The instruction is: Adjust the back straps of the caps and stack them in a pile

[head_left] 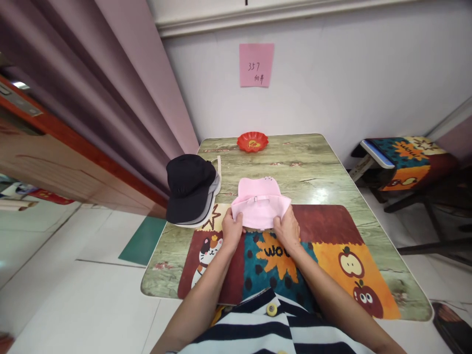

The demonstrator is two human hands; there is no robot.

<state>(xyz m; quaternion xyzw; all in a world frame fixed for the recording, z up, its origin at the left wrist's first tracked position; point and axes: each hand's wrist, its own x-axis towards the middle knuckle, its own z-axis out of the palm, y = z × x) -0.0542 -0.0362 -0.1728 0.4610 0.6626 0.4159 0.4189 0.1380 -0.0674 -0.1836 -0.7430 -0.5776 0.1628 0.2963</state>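
Observation:
A pink baseball cap (258, 209) is held just over the table mat, its brim (258, 186) pointing away from me and its adjuster strap facing me. My left hand (232, 228) grips the cap's left edge, thumb on top. On the opposite edge, my right hand (288, 228) is closed the same way, with its thumb on the pink cloth. The fingers beneath the cap are partly hidden. To the left lies a stack of caps, with a black cap (190, 184) on top and paler ones showing under it at the table's edge.
A red scalloped dish (252, 142) sits at the back of the wood-patterned table (295, 167). A colourful printed mat (342, 221) covers the near part. A pink note (256, 65) is on the wall. A curtain (147, 73) hangs left; a stool (413, 157) stands right.

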